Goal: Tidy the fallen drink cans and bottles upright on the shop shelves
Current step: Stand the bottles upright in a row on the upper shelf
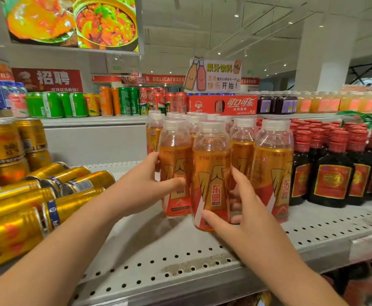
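Several orange drink bottles with white caps stand upright on the grey perforated shelf (180,257). My left hand (145,184) grips the left front bottle (175,155) around its label. Fingers and thumb of my right hand (240,215) wrap the lower part of the front middle bottle (211,164), which stands nearest the shelf edge. To the left, several gold cans (70,182) lie on their sides in a heap, with more gold cans (3,142) stacked upright behind them.
Dark bottles with red caps (330,171) stand in rows right of the orange ones. The upper shelf carries green, orange and red cans (125,102), a red cola carton (222,104) and juice bottles. A price tag strip (368,244) runs along the shelf edge.
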